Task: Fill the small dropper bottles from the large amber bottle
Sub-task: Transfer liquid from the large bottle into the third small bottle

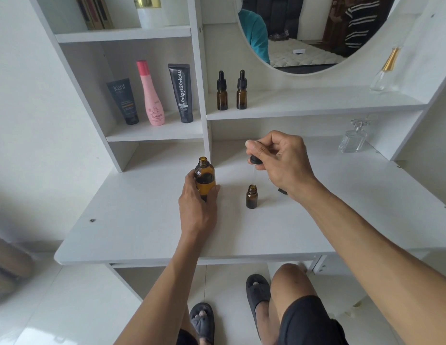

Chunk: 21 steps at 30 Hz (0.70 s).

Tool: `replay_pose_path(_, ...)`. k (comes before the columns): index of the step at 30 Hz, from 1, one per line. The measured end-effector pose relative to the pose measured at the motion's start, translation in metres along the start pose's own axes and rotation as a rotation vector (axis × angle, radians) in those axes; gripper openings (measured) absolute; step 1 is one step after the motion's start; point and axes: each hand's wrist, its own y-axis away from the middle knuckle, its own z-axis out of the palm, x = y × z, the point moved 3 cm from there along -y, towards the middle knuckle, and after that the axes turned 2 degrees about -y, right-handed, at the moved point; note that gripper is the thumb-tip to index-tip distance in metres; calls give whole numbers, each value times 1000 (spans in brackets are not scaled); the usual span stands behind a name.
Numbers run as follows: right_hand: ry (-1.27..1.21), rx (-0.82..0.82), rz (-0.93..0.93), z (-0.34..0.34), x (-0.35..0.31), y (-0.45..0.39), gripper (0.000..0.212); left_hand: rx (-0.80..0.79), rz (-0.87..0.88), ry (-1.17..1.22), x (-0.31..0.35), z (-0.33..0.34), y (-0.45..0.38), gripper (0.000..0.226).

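A: What does the left hand (197, 202) do?

B: It comes up from below with the arm nearly straight. The fingers wrap the lower body of the big amber bottle (204, 176) from the left, and the thumb presses it on the right side. The bottle stands upright on the white desk (132, 220), its mouth open, no cap on it.

A: And the small bottle?

B: One small bottle (252, 197) stands open on the desk, to the right of the big one, not touching it. No hand touches it.

A: Where is the right hand (281, 161)?

B: It is raised above the small bottle, the wrist bent and the back of the hand turned up. The thumb and the first fingers pinch the black top of a dropper (255, 160). The glass tube hangs down, and its tip is at the mouth of the small bottle. I cannot tell if the tip is inside.

A: Something more on the right?

B: A small dark thing (282, 191) lies on the desk, mostly hidden behind the right wrist. I cannot tell what it is. On the shelf (316, 105) behind stand two closed dropper bottles (232, 92), side by side.
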Motion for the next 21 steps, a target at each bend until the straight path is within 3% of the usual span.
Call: replay_pose_path(21, -182, 45, -8, -3, -30, -13, 17, -14, -7, 12, 1, -2, 1, 44)
